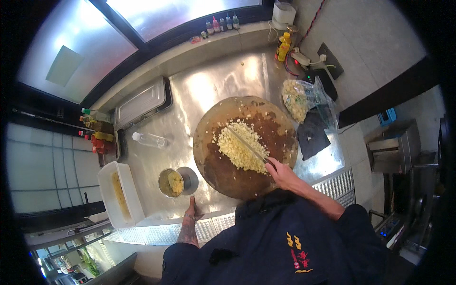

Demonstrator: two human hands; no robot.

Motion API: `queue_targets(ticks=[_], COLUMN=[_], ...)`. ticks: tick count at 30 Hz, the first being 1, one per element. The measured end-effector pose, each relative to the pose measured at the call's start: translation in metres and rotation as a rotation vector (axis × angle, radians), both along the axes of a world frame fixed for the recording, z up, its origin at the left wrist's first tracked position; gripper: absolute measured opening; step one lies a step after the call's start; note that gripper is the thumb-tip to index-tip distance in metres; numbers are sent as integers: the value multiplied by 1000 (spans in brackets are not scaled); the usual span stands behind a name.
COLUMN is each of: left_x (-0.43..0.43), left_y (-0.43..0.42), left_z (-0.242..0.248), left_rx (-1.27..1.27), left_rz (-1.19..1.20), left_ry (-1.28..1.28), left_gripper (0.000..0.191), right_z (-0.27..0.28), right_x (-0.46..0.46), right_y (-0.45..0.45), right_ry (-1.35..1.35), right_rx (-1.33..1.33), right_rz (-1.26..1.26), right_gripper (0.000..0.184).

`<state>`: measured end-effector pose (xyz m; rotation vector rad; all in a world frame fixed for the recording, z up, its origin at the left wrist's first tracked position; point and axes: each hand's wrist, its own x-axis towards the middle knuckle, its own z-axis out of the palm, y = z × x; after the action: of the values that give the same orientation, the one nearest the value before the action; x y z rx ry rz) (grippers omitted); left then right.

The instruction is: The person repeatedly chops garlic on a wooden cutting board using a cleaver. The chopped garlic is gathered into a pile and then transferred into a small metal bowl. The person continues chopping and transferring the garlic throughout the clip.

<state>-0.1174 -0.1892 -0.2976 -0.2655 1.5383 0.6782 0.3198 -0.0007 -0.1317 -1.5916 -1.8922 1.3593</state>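
My right hand (279,173) grips the handle of a kitchen knife (247,145). Its blade lies across a heap of chopped pale garlic (233,153) on a round wooden chopping block (245,187). Loose bits are scattered over the block's dark, stained surface. At the front edge of the steel counter, my left hand (192,210) rests apart from the block, seen from the thumb side; its other fingers are mostly hidden. Just beyond it stands a round metal container (162,183) holding a yellowish chopped mass (175,182).
Left of the block are a clear plastic bottle (149,139), a white plastic tub (135,199) and metal trays (142,103). To the right lie a plastic bag of pale cloves (295,99) and a dark cloth (313,135). A yellow bottle (283,48) stands near cables at the back.
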Motion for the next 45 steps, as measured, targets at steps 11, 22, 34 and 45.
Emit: queue_targets(ticks=[11, 22, 34, 45], left_x=[-10, -12, -11, -24], left_y=[-6, -13, -14, -23], left_z=[-31, -37, -41, -74], left_rx=[-34, -28, -54, -53], left_rz=[63, -19, -4, 61], left_ry=[25, 137, 168, 95], left_gripper=[84, 117, 118, 84], right_z=[8, -38, 36, 1], right_x=[29, 8, -12, -16], right_y=[34, 20, 23, 23], right_ry=[53, 28, -5, -43], right_rx=[200, -60, 10, -117], right_rz=[-72, -148, -16, -9], right_gripper=[43, 49, 44, 47])
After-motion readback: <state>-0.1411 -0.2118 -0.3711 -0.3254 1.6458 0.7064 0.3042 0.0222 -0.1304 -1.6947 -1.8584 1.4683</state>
